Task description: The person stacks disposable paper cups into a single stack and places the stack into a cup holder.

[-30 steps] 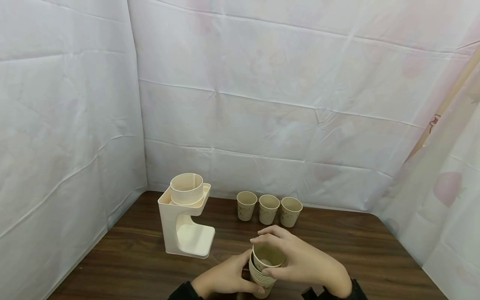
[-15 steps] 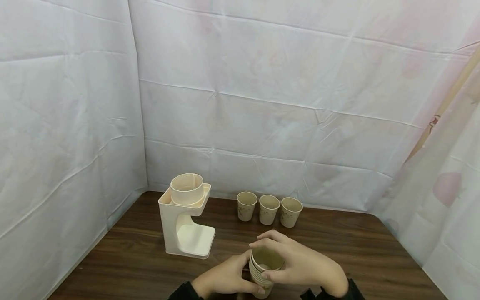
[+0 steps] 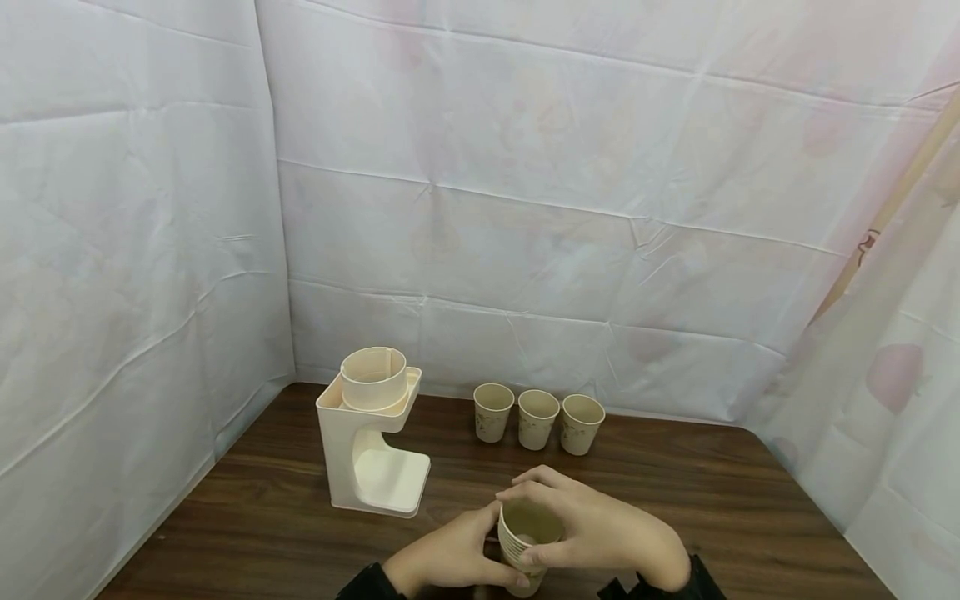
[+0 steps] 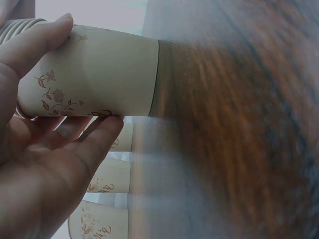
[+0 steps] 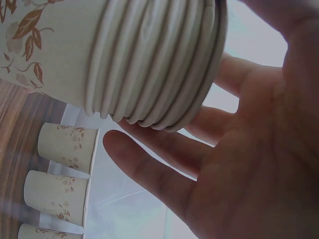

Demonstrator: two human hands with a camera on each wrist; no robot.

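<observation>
A nested stack of cream paper cups with a brown floral print stands upright near the table's front. My left hand grips its lower part, thumb and fingers round the side; the left wrist view shows the bottom cup's wall in that grip. Around the top rims curls my right hand, thumb at the near side and fingers at the far side. Up close in the right wrist view, several stacked rims sit tightly together, with fingers beside and behind them.
Three single paper cups stand in a row at the back of the dark wooden table. Left of them is a cream C-shaped stand with a round collar on top. White cloth hangs behind and at both sides.
My right hand has moved down and slightly left, sinking the top cup from a raised, tilted position into the stack. The left hand stays in place around the stack.
</observation>
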